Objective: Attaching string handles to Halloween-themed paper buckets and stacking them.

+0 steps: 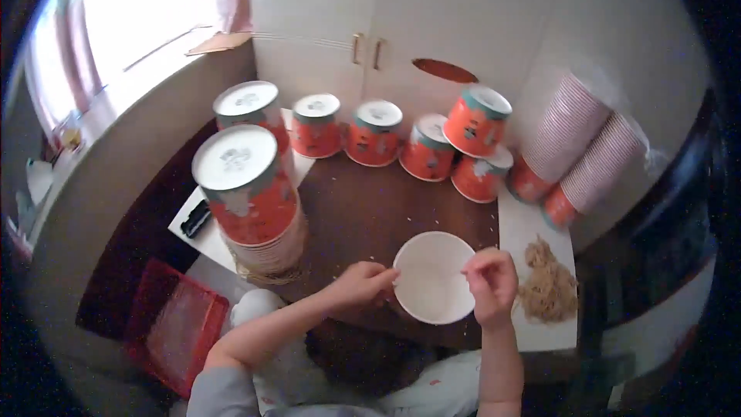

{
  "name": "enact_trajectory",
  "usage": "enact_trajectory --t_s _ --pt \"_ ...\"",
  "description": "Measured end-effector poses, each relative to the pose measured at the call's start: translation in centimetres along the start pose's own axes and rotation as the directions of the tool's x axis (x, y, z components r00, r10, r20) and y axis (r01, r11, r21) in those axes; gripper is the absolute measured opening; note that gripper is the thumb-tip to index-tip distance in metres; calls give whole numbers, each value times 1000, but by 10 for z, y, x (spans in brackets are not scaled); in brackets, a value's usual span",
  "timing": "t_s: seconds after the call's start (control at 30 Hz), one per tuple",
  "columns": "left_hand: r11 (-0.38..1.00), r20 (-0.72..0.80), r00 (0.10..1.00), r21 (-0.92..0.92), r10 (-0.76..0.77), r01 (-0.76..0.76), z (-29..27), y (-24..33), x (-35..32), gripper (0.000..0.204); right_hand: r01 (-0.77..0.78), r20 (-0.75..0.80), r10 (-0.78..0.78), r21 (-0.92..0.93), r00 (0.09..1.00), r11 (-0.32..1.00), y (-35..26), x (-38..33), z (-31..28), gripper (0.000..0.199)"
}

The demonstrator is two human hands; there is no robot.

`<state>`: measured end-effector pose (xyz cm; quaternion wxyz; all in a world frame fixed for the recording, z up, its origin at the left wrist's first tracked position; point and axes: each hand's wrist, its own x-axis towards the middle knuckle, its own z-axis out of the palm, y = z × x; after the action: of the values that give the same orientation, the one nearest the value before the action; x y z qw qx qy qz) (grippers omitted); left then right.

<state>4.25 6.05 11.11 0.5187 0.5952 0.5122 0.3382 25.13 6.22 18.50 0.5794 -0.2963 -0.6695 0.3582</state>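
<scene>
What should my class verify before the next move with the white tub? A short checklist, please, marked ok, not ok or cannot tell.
1. White tub open towards the camera: ok.
2. Left hand at the tub's left rim: ok.
3. Right hand gripping the right rim: cannot tell; fingertips are there, contact unclear.
4. Tan fibre heap apart from the tub: ok, to its right.
5. Brown tabletop free of scraps: not ok, small pale bits lie about.

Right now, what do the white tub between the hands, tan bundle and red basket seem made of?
White tub: probably paperboard, smooth, judging by its thin, rounded rim; plastic is possible.
Tan bundle: matt fibre or twine, by its tangled strands; kind unclear.
Red basket: likely plastic, by its bright, even colour; finish too blurred to judge.
</scene>
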Motion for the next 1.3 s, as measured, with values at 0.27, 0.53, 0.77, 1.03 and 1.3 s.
enact_trajectory --t_s 0.27,0.53,0.77,1.03,1.3 --pt "977 263 957 -137 -123 163 3 -1 -4 27 197 152 -186 -57 971 979 -19 -25 13 12" --pt "881 -342 812 152 473 -449 -23 29 -38 12 358 346 -276 -202 897 912 -56 -50 30 18" --pt "433 -434 58 861 899 -269 -119 51 -101 12 770 757 -324 -347 567 536 -59 -29 102 22" --pt "397 -406 -15 884 914 246 -228 19 -94 13 825 741 -404 -358 536 438 -4 11 207 24" --pt "418 -466 299 883 833 213 -221 -39 -91 7 746 834 -99 -425 543 512 47 -14 220 37"
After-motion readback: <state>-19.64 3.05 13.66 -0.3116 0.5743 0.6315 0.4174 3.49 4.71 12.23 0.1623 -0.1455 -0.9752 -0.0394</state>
